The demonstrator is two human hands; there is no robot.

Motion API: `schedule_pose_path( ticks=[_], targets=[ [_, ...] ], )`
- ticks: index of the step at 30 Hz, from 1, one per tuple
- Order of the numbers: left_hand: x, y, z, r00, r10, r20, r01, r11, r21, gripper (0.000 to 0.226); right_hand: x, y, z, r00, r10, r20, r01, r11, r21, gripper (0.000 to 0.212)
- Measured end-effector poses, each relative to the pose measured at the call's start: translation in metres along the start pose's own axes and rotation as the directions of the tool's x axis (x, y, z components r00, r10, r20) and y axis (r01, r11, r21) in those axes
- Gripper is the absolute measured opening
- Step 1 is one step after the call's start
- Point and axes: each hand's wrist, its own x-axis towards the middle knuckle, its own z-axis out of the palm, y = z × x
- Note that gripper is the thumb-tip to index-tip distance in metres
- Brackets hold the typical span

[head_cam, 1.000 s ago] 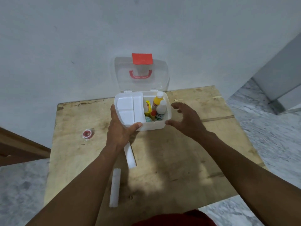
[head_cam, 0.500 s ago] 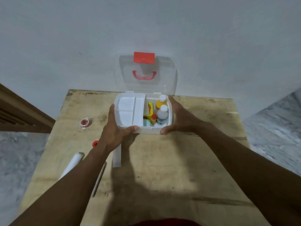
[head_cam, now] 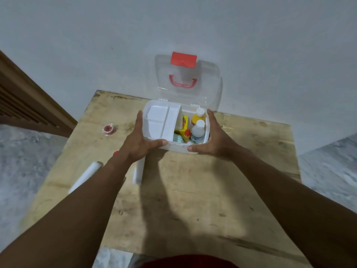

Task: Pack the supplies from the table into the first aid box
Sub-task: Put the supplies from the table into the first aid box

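The white first aid box (head_cam: 174,147) stands at the far middle of the wooden table (head_cam: 193,200), its clear lid (head_cam: 188,84) with a red latch and handle leaning back against the wall. A white divider tray (head_cam: 159,121) fills its left half. On the right stand a yellow bottle (head_cam: 198,117), a white bottle (head_cam: 197,131), a small red-capped bottle (head_cam: 187,134) and a yellow packet (head_cam: 184,120). My left hand (head_cam: 138,141) grips the box's left side, thumb on the front rim. My right hand (head_cam: 213,138) holds the right side.
On the table's left lie a red tape roll in clear wrap (head_cam: 108,128), a white rolled bandage (head_cam: 86,176), a white flat strip (head_cam: 139,171) under my left wrist and a small red item (head_cam: 116,152) mostly hidden by my arm. A wooden frame (head_cam: 29,101) stands far left.
My right hand has closed in from the right and taken hold of the box's right side. My left hand has kept its grip. The camera has shifted, so the view now looks more squarely at the table.
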Motion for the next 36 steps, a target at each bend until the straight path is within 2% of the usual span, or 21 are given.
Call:
schedule_pose_path(
  ticks=[3,7,13,15,19,22,24,28,32,36],
  targets=[
    [0.0,-0.002,-0.001,0.999,-0.04,-0.011,0.04,0.999,0.006,0.122,0.003,-0.003,-0.001,0.999,0.021,0.028,-0.021,1.0,-0.008,0.127],
    [-0.002,0.002,0.0,0.999,-0.039,-0.008,0.039,0.999,-0.004,0.114,0.011,0.004,0.006,0.991,0.127,0.033,-0.125,0.99,-0.062,0.154],
    [-0.009,0.01,0.004,0.996,-0.077,-0.04,0.076,0.997,-0.01,0.116,0.01,0.008,0.014,0.989,0.149,-0.024,-0.15,0.989,-0.016,0.152],
    [-0.018,0.016,0.007,0.991,-0.084,-0.105,0.085,0.996,0.004,0.118,0.007,0.007,0.015,0.993,0.119,-0.016,-0.119,0.993,0.013,0.147],
    [-0.056,0.014,0.015,0.929,-0.069,-0.364,0.076,0.997,0.006,0.111,0.006,0.015,0.016,0.996,0.082,-0.036,-0.08,0.996,0.038,0.145],
    [-0.092,-0.005,0.03,0.857,-0.076,-0.509,0.15,0.983,0.107,0.09,0.008,0.016,0.017,0.995,0.089,-0.034,-0.087,0.996,0.036,0.148],
    [-0.11,-0.022,0.037,0.811,-0.105,-0.575,0.262,0.944,0.198,0.083,0.009,0.017,0.017,0.996,0.078,-0.034,-0.076,0.997,0.034,0.147],
    [-0.13,-0.037,0.039,0.649,-0.335,-0.683,0.612,0.763,0.207,0.099,0.013,0.021,0.017,0.999,0.047,-0.02,-0.046,0.998,0.046,0.144],
    [-0.139,-0.041,0.043,0.622,-0.426,-0.657,0.702,0.675,0.227,0.107,0.013,0.023,0.018,0.998,0.055,-0.006,-0.054,0.998,0.042,0.145],
    [-0.125,-0.028,0.052,0.676,-0.354,-0.646,0.67,0.66,0.339,0.089,0.011,0.02,0.019,0.998,0.056,0.0,-0.056,0.998,0.039,0.145]
  ],
)
